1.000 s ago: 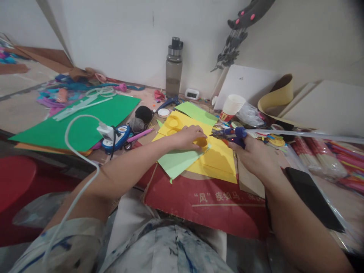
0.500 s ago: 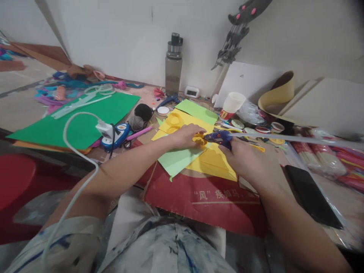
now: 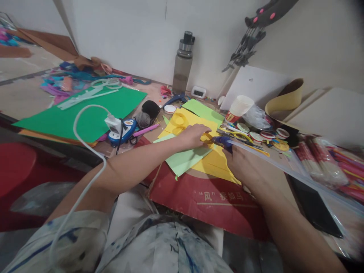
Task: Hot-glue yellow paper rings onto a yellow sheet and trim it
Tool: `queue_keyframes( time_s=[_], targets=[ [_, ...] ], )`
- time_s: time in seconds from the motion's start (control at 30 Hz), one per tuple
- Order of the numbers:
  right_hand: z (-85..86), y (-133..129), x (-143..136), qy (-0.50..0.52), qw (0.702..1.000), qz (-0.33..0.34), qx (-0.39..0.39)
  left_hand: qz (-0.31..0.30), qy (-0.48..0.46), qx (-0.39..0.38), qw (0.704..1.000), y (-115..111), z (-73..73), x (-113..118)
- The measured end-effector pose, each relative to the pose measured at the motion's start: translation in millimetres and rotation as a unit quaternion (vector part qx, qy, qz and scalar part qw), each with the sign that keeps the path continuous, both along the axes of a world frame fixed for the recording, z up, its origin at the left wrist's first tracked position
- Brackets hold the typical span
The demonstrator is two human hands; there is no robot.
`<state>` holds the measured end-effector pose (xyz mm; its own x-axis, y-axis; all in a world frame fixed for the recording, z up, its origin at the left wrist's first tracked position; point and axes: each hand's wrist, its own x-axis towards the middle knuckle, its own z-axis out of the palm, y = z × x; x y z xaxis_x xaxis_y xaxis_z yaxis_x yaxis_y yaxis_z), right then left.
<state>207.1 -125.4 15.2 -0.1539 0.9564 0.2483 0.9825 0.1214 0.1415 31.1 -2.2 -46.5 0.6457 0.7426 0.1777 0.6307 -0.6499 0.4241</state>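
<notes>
My left hand (image 3: 195, 135) is closed on a small curled yellow paper piece (image 3: 206, 137), held above the yellow sheets. My right hand (image 3: 237, 161) grips a blue hot glue gun (image 3: 223, 141), its nozzle pointing left at or very near the yellow piece. Whether the tip touches it I cannot tell. Out of the gun's back runs a long translucent glue stick (image 3: 273, 153), slanting down to the right. Beneath both hands lie yellow paper (image 3: 217, 167) and a light green sheet (image 3: 186, 161), on a red printed cardboard (image 3: 182, 197).
A water bottle (image 3: 182, 66) and a small digital clock (image 3: 198, 91) stand by the wall. Paper cups (image 3: 240, 107) and small tubs are at the back right, a black phone (image 3: 315, 208) at the right. A white cord (image 3: 93, 159) passes over my left arm.
The glue gun has tilted, so its glue stick, nearly level before, now slopes down to the right. The whole view has shifted slightly. My left hand keeps hold of the yellow piece.
</notes>
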Motion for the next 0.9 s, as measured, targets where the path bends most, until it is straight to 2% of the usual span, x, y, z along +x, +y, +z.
queue_keyframes(
  time_s=[0.13,0.27,0.4,0.5,0.6,0.67,0.77,0.9],
  targets=[
    [-5.2,2,-3,0.009,1.000,-0.017,-0.021,0.002,0.001,-0.007,1.000,-2,2.2,2],
    [-16.7,10,-3,0.057,0.998,0.008,-0.040,0.003,0.004,-0.013,1.000,-2,5.6,1],
    [-17.5,14,-6,0.078,0.995,-0.007,-0.060,-0.002,-0.001,-0.014,1.000,-2,6.5,1],
    [-10.5,12,-8,0.073,0.995,-0.030,-0.065,0.002,-0.002,-0.017,1.000,-1,4.9,1],
    [3.6,4,-9,0.047,0.997,-0.035,-0.045,0.002,0.001,-0.022,1.000,0,4.0,3],
    [13.4,-1,-10,0.040,0.998,-0.005,-0.045,-0.003,0.002,-0.025,1.000,1,5.5,2],
    [21.2,-4,-8,0.049,0.995,-0.038,-0.072,-0.034,0.005,-0.016,0.999,2,11.7,-5],
    [22.8,0,3,0.081,0.991,-0.069,-0.081,-0.092,0.008,-0.015,0.996,2,22.6,-21]
  ],
)
